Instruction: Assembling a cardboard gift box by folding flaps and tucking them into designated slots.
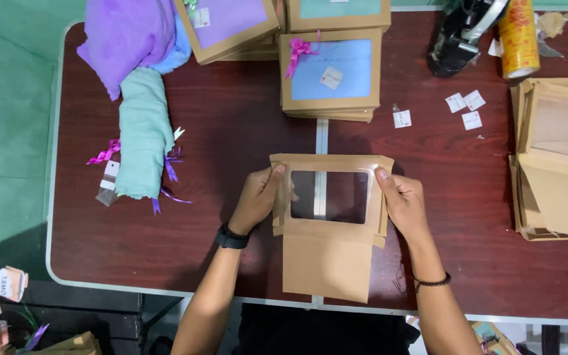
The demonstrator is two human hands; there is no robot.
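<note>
A flat brown cardboard box blank (327, 256) with a clear window lies on the dark red table (231, 131) in front of me. My left hand (258, 197) grips its left side flap, thumb at the window's upper left corner. My right hand (402, 200) holds the right side flap, thumb near the window's upper right corner. The lower panel of the blank hangs towards the table's front edge.
Finished window boxes, one with a blue cloth and pink bow (331, 72), are stacked at the back. Rolled mint and purple towels (142, 131) lie left with ribbons. Flat box blanks (557, 158) pile at right. A tape dispenser (461, 33), yellow roll (517, 36) and small tags (465, 105) sit back right.
</note>
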